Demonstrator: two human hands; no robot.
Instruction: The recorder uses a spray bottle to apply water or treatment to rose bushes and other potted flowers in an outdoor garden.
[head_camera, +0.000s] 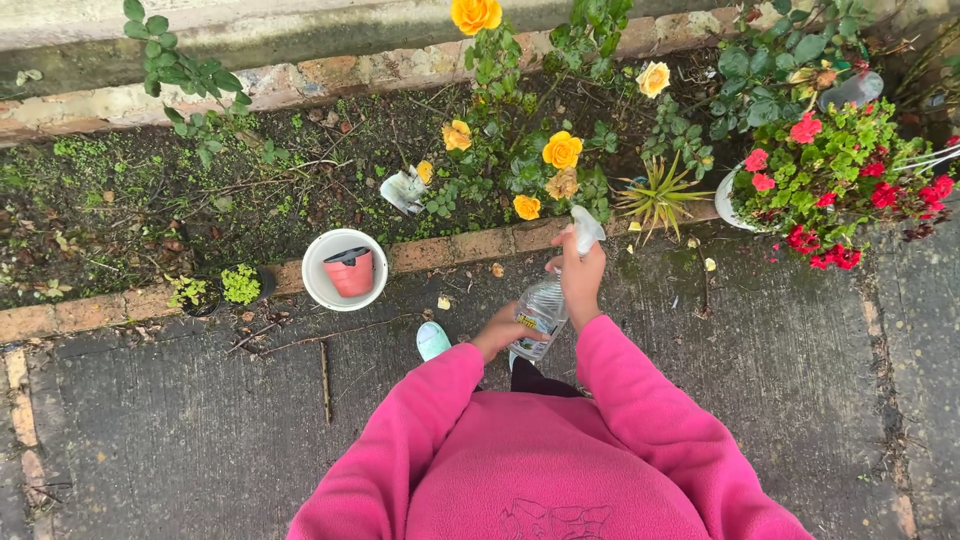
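So both hands are on a clear plastic spray bottle with a white trigger head (545, 300), held out in front over the grey concrete paving (780, 370), just short of the brick edging (470, 247) of the flower bed. The left hand (500, 330) is wrapped around the lower body of the bottle, and the right hand (580, 278) is closed around the neck and trigger up top. Hands are close together, one above the other on the same bottle, both in bright pink fleece sleeves (640, 400).

The bottle has a small label with a yellow patch (527, 322) on its side, right by the left hand's fingers; too small to make out anything more. Can't tell how much liquid is inside.

Containers: a round white plastic bowl (325, 285) sits on the brick edging to the left, and inside it lies a small terracotta-pink plastic pot with a dark rim (351, 272), tipped on its side. Left of that is a small dark pot with light green seedlings (238, 284). Over on the right, a white pot (728, 200) holds a plant with red flowers (830, 170). In the bed itself there's a rose bush with yellow blooms (561, 150), plus a crumpled whitish packet (403, 189) lying on the soil beside it. A pale mint shoe tip (432, 340) shows on the paving near the left hand.
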